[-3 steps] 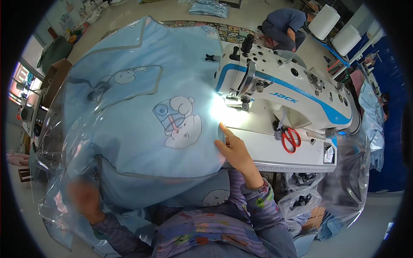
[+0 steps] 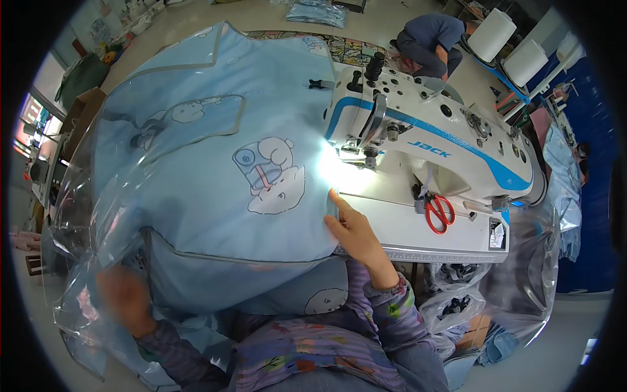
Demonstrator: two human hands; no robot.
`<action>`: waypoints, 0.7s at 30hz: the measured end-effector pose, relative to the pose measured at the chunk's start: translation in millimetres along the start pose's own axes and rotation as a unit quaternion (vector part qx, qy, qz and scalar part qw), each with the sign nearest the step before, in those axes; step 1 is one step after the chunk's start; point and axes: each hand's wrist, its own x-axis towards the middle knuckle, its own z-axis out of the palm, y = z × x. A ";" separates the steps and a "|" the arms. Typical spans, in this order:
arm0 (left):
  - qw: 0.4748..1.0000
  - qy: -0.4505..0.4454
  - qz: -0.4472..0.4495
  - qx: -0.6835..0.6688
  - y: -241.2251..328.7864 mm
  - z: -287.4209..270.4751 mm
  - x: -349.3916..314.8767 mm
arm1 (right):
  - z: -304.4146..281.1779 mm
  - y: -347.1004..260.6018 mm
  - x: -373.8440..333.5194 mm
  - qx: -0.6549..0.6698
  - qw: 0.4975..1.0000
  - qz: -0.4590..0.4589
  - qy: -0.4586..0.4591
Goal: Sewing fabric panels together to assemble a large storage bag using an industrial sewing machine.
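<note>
A large light-blue garment piece [image 2: 189, 202] with cartoon prints, a patch pocket [image 2: 202, 127] and grey piping spreads over the left of the sewing table. Its right edge runs up to the lit needle area of a white and blue sewing machine [image 2: 431, 137]. My right hand [image 2: 356, 235] rests at that edge, just in front of the presser foot, index finger stretched forward and thumb apart. At the garment's near left corner is my left hand [image 2: 124, 297], smeared by motion, so its fingers cannot be made out. Clear plastic sheeting [image 2: 78, 248] lies beside it.
Red-handled scissors [image 2: 439, 214] lie on the machine bed under the arm. White thread cones [image 2: 493, 34] stand at the back right. A person [image 2: 431, 42] crouches beyond the machine. Bags of dark scraps [image 2: 454, 304] hang below the table's right side.
The garment has shifted slightly, its near piped edge a little farther from me. My left hand is still in blurred motion; my right hand has barely moved.
</note>
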 end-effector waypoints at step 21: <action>0.532 0.301 0.137 0.780 -54.8 -143.6 -15.9 | 9.2 -0.7 2.0 0.152 0.988 0.030 -0.006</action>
